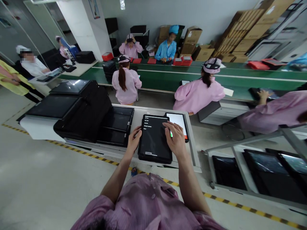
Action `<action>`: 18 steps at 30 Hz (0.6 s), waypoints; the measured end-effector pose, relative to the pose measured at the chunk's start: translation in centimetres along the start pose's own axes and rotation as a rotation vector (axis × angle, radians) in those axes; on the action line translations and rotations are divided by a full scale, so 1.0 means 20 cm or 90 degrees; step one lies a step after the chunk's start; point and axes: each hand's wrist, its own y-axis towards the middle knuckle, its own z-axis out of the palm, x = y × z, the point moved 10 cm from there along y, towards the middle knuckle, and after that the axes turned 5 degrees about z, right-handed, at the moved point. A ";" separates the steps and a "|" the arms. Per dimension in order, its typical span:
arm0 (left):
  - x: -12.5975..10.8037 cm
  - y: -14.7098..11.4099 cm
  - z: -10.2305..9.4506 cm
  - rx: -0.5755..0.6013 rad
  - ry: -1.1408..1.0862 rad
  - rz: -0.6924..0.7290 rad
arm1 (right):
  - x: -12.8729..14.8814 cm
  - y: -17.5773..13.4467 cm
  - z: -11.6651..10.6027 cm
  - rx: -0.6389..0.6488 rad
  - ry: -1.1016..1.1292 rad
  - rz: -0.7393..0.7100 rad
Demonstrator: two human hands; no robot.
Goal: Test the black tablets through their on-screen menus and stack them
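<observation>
A black tablet [153, 140] lies in front of me, its dark screen lit with a short white text menu at the upper left. At its left edge is my left hand [133, 139], closed on the side, with the fingertips partly hidden. Over the right part of the screen my right hand [176, 137] is spread open, its fingertips at or just above the glass. Partly behind that hand sits a second tablet [176, 118] with a bright white screen and a band of orange at the bottom.
Both tablets rest on a white bench [192, 150]. Stacked black trays [81, 111] of tablets stand at left. A metal cart [235, 150] with more tablets is at right. Beyond, several people work along a green conveyor table [153, 84]; cardboard boxes [192, 36] stand behind it.
</observation>
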 end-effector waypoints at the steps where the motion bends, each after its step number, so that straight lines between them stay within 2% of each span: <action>1: 0.00 0.00 0.00 -0.001 0.000 0.001 | -0.01 -0.02 -0.03 -0.024 0.005 0.011; 4: 0.00 0.00 0.00 0.001 0.002 0.006 | -0.05 -0.08 -0.11 -0.094 0.019 0.065; 7: -0.01 -0.01 0.01 0.006 0.004 0.010 | -0.11 -0.15 -0.12 -0.133 0.037 0.126; 12: -0.02 -0.01 0.00 -0.005 0.001 0.012 | -0.19 -0.20 -0.07 -0.140 0.062 0.161; 18: -0.02 -0.01 0.00 -0.015 0.003 0.014 | -0.20 -0.21 -0.05 -0.141 0.043 0.141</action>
